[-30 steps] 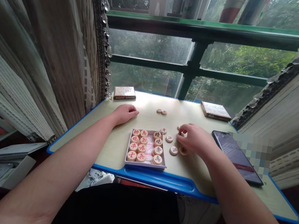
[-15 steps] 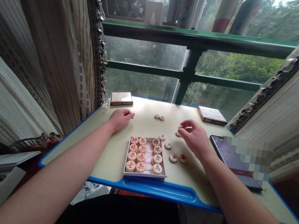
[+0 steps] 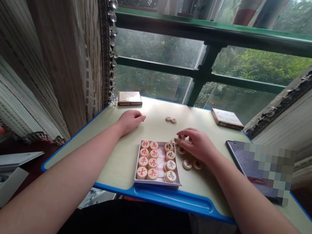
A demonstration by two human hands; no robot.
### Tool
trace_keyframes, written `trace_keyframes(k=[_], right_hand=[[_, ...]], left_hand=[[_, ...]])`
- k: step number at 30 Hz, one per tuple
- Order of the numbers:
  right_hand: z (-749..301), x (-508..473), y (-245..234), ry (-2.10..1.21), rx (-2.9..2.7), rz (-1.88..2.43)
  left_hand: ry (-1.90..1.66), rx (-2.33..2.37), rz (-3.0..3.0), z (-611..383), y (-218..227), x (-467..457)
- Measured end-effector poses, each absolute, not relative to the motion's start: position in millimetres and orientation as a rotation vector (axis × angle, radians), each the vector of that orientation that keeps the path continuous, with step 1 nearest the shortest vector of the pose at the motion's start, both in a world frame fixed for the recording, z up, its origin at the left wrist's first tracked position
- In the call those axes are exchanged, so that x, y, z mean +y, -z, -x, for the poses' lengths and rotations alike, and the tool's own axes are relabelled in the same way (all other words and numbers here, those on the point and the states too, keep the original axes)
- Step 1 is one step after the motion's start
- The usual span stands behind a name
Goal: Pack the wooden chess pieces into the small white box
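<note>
A shallow box (image 3: 157, 181) near the table's front edge holds several round wooden chess pieces with red and black characters. My right hand (image 3: 197, 144) hovers just right of the box's far corner, fingers curled in a pinch on a wooden chess piece (image 3: 181, 137). Loose pieces (image 3: 192, 164) lie on the table under and beside that hand. My left hand (image 3: 130, 120) rests on the table left of the box, fingers loosely curled, holding nothing. Two more pieces (image 3: 171, 119) lie farther back.
The blue-rimmed table (image 3: 160, 197) stands against a window. A phone (image 3: 250, 170) lies at the right. Two flat boxes sit at the back, one on the left (image 3: 129, 98) and one on the right (image 3: 227, 118). Cans and cups line the sill above.
My right hand has moved left from the loose pieces toward the box's far right corner, carrying a piece in its fingertips. The left hand has stayed put.
</note>
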State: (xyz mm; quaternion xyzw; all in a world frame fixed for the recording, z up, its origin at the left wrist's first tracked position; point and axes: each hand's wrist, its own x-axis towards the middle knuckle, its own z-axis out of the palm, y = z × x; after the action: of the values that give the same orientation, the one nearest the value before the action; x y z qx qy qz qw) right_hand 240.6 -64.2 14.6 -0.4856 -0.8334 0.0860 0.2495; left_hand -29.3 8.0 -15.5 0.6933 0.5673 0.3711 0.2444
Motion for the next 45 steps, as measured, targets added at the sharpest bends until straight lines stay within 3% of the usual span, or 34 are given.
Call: trace_keyframes(k=[17,21,30,36,40,45], right_hand=[[-230,-67,-10,-0.099,-2.353,1.221],[-229,-63,-8,-0.191,-2.38,1.202],[-232,-67,-15,-0.268,-2.457,1.262],[-233,-71,-16,-0.149,-2.304,1.352],[-224,-81,-22,-0.162,-2.1,1.231],[-206,-95,-23,-0.15,-2.233,1.073]], left_hand=[[-0.974,1.574,-1.928,29,15,9],[-0.968,1.567,-1.936,29,15,9],[-0.964,1.569,-1.942,30,15,9],[-0.968,1.557,-1.947,31,16,10],[-0.983,1.555,-1.915,31,16,11],[-0.999,1.55,-1.912,30,17,12]])
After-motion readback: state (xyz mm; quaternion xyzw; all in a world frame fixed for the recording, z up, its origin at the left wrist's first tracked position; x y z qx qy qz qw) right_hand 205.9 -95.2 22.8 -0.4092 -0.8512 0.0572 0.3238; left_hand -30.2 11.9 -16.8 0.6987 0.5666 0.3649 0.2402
